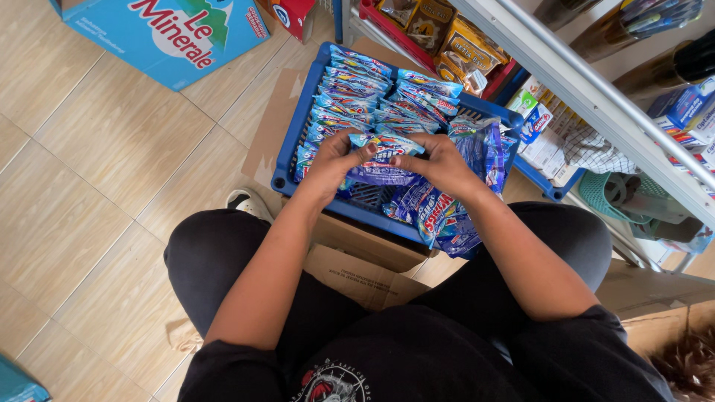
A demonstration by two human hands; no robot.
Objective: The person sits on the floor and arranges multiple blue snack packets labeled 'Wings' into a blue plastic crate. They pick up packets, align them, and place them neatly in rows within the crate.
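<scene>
On the tiled shop floor beside shelves stands a blue crate (287,160). The left hand (333,165) and right hand (439,165) pinch one blue sachet pack (383,165) over its near edge, probably to line it with the filed rows.

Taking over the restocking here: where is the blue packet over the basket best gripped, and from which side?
By its two short ends, from above. The blue packet lies flat and crosswise over the blue basket, and the left hand and right hand already pinch one end each. Packed rows behind and loose packets in front probably block other sides.
</scene>
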